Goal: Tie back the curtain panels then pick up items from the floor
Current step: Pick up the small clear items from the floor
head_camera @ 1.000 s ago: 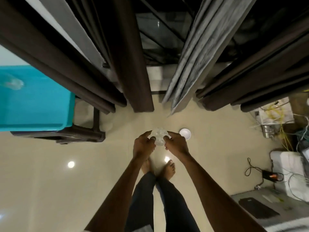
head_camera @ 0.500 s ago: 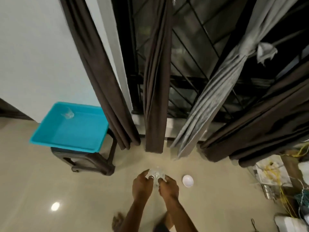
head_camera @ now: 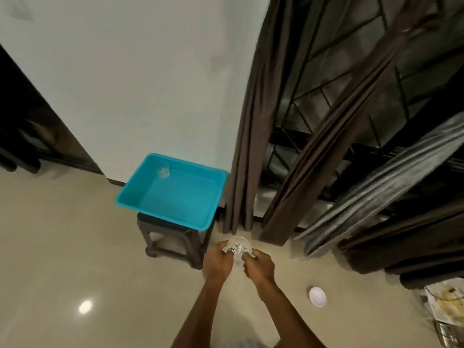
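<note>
A clear glass bowl point(head_camera: 239, 248) is held in front of me, above the floor. My left hand point(head_camera: 217, 260) grips its left side and my right hand point(head_camera: 259, 265) grips its right side. A turquoise tray point(head_camera: 140, 197) stands on a dark stool point(head_camera: 173, 243) to the left, with a small clear glass point(head_camera: 162, 170) in its far corner. A white bowl point(head_camera: 317, 296) lies on the floor to the right. Dark brown curtain panels point(head_camera: 253, 136) and a grey curtain point(head_camera: 386, 187) hang in front of the window grille.
A white wall point(head_camera: 140, 84) rises behind the tray, with a dark doorway point(head_camera: 22, 126) at the far left. Papers and clutter point(head_camera: 447, 305) lie at the lower right. The beige tiled floor point(head_camera: 75, 259) stretches to the left.
The view has swung up and to the left, bringing the tray and stool closer to the centre. Both hands keep holding the glass bowl. The white bowl now lies lower right.
</note>
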A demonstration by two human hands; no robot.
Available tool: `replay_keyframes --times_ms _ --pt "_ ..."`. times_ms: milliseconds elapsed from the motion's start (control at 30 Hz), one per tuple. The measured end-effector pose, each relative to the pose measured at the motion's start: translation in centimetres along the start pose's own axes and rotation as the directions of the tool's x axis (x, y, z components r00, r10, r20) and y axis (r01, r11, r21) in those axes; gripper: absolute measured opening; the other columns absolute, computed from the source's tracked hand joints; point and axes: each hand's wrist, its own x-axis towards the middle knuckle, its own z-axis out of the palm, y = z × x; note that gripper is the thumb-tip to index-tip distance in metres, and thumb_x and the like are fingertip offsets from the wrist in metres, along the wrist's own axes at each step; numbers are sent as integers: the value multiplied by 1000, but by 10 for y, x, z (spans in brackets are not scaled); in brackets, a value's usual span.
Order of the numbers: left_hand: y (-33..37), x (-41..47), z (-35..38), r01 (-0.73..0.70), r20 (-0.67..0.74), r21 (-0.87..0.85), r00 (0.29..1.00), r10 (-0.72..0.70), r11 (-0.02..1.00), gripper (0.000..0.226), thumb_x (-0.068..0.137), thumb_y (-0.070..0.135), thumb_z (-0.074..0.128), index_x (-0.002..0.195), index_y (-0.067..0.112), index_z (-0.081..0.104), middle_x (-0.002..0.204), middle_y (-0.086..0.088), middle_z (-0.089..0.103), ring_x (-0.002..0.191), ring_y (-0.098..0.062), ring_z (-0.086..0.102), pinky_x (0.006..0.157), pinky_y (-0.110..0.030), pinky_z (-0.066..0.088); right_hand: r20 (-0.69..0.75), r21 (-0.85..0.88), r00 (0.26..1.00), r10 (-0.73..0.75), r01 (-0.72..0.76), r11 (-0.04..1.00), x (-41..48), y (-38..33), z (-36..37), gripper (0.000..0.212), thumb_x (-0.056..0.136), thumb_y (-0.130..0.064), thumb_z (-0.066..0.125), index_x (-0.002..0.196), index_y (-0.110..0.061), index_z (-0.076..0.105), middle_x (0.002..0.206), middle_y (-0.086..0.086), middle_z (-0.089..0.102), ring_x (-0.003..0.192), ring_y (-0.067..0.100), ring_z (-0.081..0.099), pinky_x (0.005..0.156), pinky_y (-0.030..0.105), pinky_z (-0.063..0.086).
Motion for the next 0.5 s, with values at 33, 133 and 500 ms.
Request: replay_keyframes --times_ms 33,133,500 --pt "-7 6 -12 2 -8 1 1000 -2 1000 28 99 21 56 120 13 73 111 -7 75 104 -24 70 92 -36 56 5 3 1000 -7 7 1000 -2 -4 15 12 87 -21 67 90 -17 78 66 1 71 51 13 60 52 26 52" --pt "-26 19 -43 12 -55 -44 998 -15 999 25 99 25 60 116 15 74 106 -4 76 99 -21 71 89 -38 59 14 -26 999 -32 33 999 -5 -15 53 13 89 -20 67 97 -16 77 75 1 73 56 13 63 50 21 50" --pt "-18 104 -98 -43 -173 -67 984 31 997 21 95 27 62 108 17 75 98 2 77 90 -16 71 79 -29 56 50 -69 987 -151 155 986 48 -88 125 16 87 -26 69 98 -15 69 90 12 76 78 26 73 73 41 61"
